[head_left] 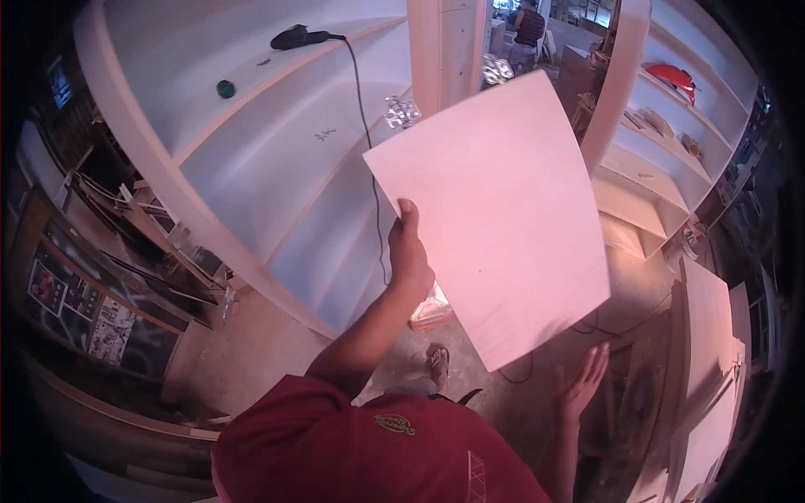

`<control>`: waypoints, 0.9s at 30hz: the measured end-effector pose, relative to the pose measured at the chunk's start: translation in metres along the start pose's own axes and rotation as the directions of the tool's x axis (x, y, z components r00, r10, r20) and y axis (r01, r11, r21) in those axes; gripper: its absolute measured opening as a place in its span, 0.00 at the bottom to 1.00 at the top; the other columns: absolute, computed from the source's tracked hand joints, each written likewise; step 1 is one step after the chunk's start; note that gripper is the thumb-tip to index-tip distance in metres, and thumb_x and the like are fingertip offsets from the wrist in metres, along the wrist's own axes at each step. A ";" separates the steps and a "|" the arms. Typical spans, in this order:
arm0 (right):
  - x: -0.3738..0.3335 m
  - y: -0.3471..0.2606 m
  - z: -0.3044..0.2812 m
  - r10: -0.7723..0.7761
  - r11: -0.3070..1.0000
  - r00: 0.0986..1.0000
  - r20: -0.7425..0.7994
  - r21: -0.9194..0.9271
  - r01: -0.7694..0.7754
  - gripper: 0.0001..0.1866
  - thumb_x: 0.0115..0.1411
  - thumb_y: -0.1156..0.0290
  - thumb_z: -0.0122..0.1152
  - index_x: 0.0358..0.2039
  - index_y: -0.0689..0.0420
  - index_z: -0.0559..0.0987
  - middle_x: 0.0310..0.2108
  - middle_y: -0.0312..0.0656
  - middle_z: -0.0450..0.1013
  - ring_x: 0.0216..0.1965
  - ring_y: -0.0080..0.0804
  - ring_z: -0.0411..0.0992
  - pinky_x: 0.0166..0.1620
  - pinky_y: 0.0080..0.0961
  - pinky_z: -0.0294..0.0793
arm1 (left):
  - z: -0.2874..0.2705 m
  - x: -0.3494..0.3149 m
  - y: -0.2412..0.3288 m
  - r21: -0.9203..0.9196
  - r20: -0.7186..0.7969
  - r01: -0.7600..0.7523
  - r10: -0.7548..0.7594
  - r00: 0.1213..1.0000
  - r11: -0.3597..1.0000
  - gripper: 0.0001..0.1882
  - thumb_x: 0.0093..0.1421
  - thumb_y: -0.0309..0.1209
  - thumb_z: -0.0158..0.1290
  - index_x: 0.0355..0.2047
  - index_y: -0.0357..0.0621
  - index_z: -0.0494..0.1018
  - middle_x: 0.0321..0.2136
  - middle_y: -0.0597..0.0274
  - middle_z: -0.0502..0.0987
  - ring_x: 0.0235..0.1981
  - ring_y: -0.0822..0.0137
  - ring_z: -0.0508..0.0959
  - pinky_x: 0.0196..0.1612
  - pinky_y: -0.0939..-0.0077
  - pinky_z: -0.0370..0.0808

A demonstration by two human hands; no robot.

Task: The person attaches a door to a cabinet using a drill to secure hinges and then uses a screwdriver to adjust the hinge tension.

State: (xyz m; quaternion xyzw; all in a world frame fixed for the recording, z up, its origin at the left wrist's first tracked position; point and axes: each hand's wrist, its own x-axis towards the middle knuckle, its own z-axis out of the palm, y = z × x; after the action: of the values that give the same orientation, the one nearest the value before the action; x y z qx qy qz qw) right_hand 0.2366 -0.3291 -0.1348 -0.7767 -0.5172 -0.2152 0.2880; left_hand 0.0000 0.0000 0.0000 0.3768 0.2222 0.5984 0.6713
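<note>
So the big pale wooden shelving unit with bluish-white insides [251, 193] on the left had a few bits sitting in it. Its upper shelf held a black handheld power tool [298, 38], with a thin black cable [363, 101] hanging down past the lower shelves. A small dark green round thing [225, 89] sat to the left of the tool, and the next level down had some tiny dark bits [324, 134], too small to make out. The open pale wooden shelf unit [662, 33] at far right held a shiny red item [671, 77] high up and some flat tan wood pieces [656, 123] on a shelf below it.

As for the thin pale four-cornered board [503, 218], it was up in the middle, tilted, between the two units. Smooth flat face, one little dark dot, plus darker streaks by the near edge; couldn't tell if those were shadow or marks. The left hand [408, 251] had it by the left edge, thumb laid along that edge, the other fingers mostly hidden. The right hand [580, 384] was empty as far as I could see, fingers stretched out, just off the board's near right corner. More big flat wooden panels [704, 310] leaned at near right.
</note>
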 end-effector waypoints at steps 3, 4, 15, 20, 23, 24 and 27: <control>0.049 0.028 0.012 -0.107 0.985 0.957 -0.269 -0.160 0.065 0.35 0.69 0.49 0.53 0.72 0.46 0.57 0.70 0.60 0.55 0.69 0.61 0.57 0.68 0.65 0.54 | 0.011 0.023 -0.014 -0.163 0.047 0.209 -0.204 0.978 0.964 0.43 0.69 0.63 0.40 0.71 0.45 0.51 0.68 0.51 0.60 0.67 0.50 0.63 0.68 0.47 0.62; 0.068 0.046 0.024 -0.210 0.954 0.940 -0.270 -0.269 0.136 0.33 0.69 0.51 0.54 0.70 0.47 0.61 0.70 0.58 0.56 0.69 0.60 0.57 0.68 0.64 0.55 | 0.016 0.039 -0.019 -0.213 0.037 0.292 -0.291 0.956 0.932 0.42 0.69 0.63 0.38 0.71 0.45 0.52 0.67 0.51 0.61 0.67 0.50 0.64 0.68 0.48 0.62; 0.337 0.099 -0.045 -0.697 0.710 0.716 -0.043 -0.185 0.680 0.21 0.72 0.66 0.48 0.64 0.54 0.70 0.62 0.44 0.69 0.65 0.40 0.65 0.67 0.45 0.64 | 0.093 0.223 -0.071 -0.359 0.253 0.328 -0.247 0.935 0.874 0.31 0.71 0.51 0.45 0.64 0.41 0.61 0.59 0.52 0.71 0.61 0.54 0.70 0.66 0.56 0.65; 0.406 0.050 -0.048 -0.701 0.709 0.709 -0.076 0.034 0.705 0.21 0.65 0.64 0.61 0.54 0.63 0.77 0.48 0.49 0.79 0.50 0.42 0.78 0.55 0.36 0.77 | 0.067 0.278 -0.133 -0.129 0.262 0.504 -0.461 0.848 0.854 0.27 0.63 0.46 0.50 0.54 0.38 0.67 0.50 0.49 0.75 0.47 0.56 0.79 0.53 0.52 0.79; 0.415 0.056 0.001 -0.456 0.875 0.887 0.079 0.221 0.430 0.17 0.60 0.67 0.70 0.45 0.65 0.80 0.39 0.49 0.80 0.39 0.44 0.79 0.44 0.35 0.78 | 0.030 0.294 -0.196 -0.172 0.187 0.700 -0.675 0.714 0.693 0.27 0.68 0.49 0.46 0.55 0.39 0.65 0.48 0.48 0.75 0.42 0.53 0.81 0.43 0.51 0.85; 0.416 0.053 0.017 -0.362 0.918 0.922 0.139 0.224 0.326 0.17 0.59 0.67 0.72 0.43 0.66 0.81 0.37 0.50 0.80 0.37 0.44 0.79 0.42 0.36 0.77 | 0.014 0.292 -0.214 -0.159 0.193 0.719 -0.693 0.695 0.676 0.29 0.70 0.52 0.45 0.57 0.38 0.64 0.47 0.47 0.74 0.42 0.52 0.81 0.47 0.50 0.84; 0.418 0.048 0.061 -0.008 0.885 0.989 0.148 0.462 -0.062 0.27 0.56 0.54 0.75 0.37 0.69 0.78 0.27 0.45 0.76 0.33 0.30 0.74 0.40 0.31 0.76 | -0.018 0.288 -0.261 -0.199 0.275 0.803 -0.755 0.595 0.561 0.46 0.66 0.67 0.42 0.67 0.38 0.55 0.53 0.41 0.75 0.52 0.46 0.78 0.56 0.52 0.76</control>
State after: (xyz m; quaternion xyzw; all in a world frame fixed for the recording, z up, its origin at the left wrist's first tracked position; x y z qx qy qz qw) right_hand 0.4390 -0.0183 0.0736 -0.7060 -0.5622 -0.0235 0.4300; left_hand 0.2056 0.2835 -0.1692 0.1781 0.2174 0.2333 0.9309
